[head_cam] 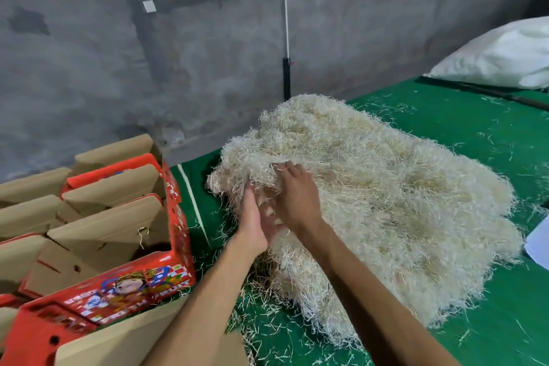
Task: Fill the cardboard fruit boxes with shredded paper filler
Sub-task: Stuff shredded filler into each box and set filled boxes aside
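A big pale heap of shredded paper filler (pixel 386 196) lies on a green-covered table (pixel 475 134). My left hand (pixel 252 223) reaches into the heap's near-left flank from below, its fingers buried in the strands. My right hand (pixel 295 196) lies on top of the same clump, fingers curled into the shreds, thumb side toward the left hand. Both hands grip one tuft at the heap's left edge. Red printed cardboard fruit boxes (pixel 118 246) with brown flaps standing open sit at the lower left, beside the table; one curl of filler hangs on a flap.
Loose shreds litter the green cover around the heap. A large white bag (pixel 505 59) lies at the far right of the table. A white sheet (pixel 539 244) shows at the right edge. A grey concrete wall with a white cord (pixel 285 9) stands behind.
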{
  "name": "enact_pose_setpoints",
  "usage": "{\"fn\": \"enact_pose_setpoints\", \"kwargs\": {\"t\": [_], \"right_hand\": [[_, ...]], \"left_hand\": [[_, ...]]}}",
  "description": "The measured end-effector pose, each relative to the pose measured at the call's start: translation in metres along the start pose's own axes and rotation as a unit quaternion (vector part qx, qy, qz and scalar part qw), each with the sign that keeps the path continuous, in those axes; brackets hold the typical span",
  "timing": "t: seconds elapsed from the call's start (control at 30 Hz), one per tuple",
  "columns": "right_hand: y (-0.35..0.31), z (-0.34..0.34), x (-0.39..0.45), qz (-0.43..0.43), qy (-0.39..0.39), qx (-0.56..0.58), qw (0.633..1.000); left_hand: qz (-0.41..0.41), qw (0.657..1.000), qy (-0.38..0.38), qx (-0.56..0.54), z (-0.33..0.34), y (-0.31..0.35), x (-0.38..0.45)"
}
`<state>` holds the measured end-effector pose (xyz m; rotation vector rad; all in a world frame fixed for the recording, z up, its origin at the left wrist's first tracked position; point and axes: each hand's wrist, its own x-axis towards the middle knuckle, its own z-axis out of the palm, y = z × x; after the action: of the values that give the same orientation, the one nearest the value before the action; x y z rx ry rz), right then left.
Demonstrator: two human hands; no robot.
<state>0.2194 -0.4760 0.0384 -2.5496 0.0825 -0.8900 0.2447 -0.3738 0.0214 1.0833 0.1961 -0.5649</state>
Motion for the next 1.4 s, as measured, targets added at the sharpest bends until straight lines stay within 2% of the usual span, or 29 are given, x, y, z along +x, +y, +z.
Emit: {"fn": "enact_pose_setpoints", "kwargs": {"t": [0.03,0.13,0.2,0.27,0.33,0.4,0.43,0.53,0.63,0.67,0.73,0.77,0.8,0.83,0.87,0.93,1.0,1.03,1.1,1.2,1.27,1.33,1.4], "right_hand": [[-0.019,0.002,-0.001,-0.01,-0.012,0.043,0.999],[-0.06,0.007,-0.009,-0.017,-0.075,0.128,0.989],[-0.068,0.007,-0.016,-0.043,-0.068,0.085,0.993],[-0.068,0.011,-0.026,-0.062,-0.013,0.023,0.998],[-0.066,0.018,-0.04,-0.014,0.019,0.043,0.999],[-0.062,0.026,-0.057,0.099,0.0,0.163,0.982],[-0.059,0.03,-0.064,0.165,-0.017,0.249,0.954],[-0.051,0.04,-0.077,0.351,-0.078,0.446,0.82],[-0.051,0.044,-0.074,0.504,-0.127,0.569,0.637],[-0.055,0.041,-0.074,0.523,-0.139,0.6,0.589],[-0.067,0.034,-0.074,0.508,-0.154,0.676,0.511],[-0.074,0.031,-0.074,0.479,-0.162,0.707,0.494],[-0.082,0.028,-0.074,0.438,-0.175,0.727,0.498],[-0.09,0.026,-0.073,0.403,-0.186,0.73,0.519],[-0.098,0.021,-0.071,0.381,-0.189,0.723,0.544],[-0.116,0.02,-0.068,0.317,-0.216,0.705,0.596],[-0.14,0.018,-0.069,0.277,-0.243,0.678,0.636],[-0.15,0.022,-0.074,0.278,-0.243,0.648,0.666],[-0.171,0.036,-0.082,0.283,-0.222,0.605,0.711],[-0.204,0.048,-0.098,0.314,-0.157,0.524,0.776],[-0.223,0.048,-0.105,0.335,-0.15,0.458,0.809],[-0.242,0.046,-0.113,0.337,-0.164,0.467,0.801],[-0.259,0.047,-0.122,0.354,-0.214,0.508,0.755]], "left_hand": [[-0.012,0.999,0.003,-0.045,-0.008,0.01,-0.006],[-0.003,0.997,0.044,-0.065,-0.032,0.034,-0.019],[-0.01,0.997,0.042,-0.071,-0.04,0.047,-0.028],[0.002,0.998,0.028,-0.062,-0.04,0.062,-0.037],[0.034,0.998,0.019,-0.054,-0.04,0.075,-0.041],[0.042,0.994,0.022,-0.101,-0.044,0.083,-0.045],[0.037,0.989,0.039,-0.134,-0.045,0.086,-0.047],[0.015,0.981,0.106,-0.161,-0.046,0.091,-0.056],[0.034,0.979,0.156,-0.124,-0.048,0.087,-0.066],[0.036,0.979,0.153,-0.132,-0.052,0.086,-0.066],[0.034,0.987,0.122,-0.102,-0.059,0.083,-0.073],[0.041,0.991,0.117,-0.048,-0.065,0.08,-0.076],[0.058,0.987,0.132,0.067,-0.072,0.075,-0.079],[0.083,0.958,0.178,0.209,-0.08,0.069,-0.085],[0.108,0.915,0.214,0.325,-0.091,0.062,-0.088],[0.135,0.844,0.224,0.468,-0.116,0.046,-0.1],[0.105,0.795,0.192,0.565,-0.139,0.031,-0.109],[0.09,0.789,0.178,0.581,-0.147,0.029,-0.115],[0.11,0.787,0.177,0.581,-0.153,0.036,-0.132],[0.157,0.815,0.252,0.498,-0.177,0.048,-0.156],[0.225,0.827,0.313,0.408,-0.203,0.053,-0.181],[0.312,0.786,0.38,0.374,-0.227,0.056,-0.208],[0.36,0.744,0.392,0.404,-0.247,0.059,-0.227]]}}
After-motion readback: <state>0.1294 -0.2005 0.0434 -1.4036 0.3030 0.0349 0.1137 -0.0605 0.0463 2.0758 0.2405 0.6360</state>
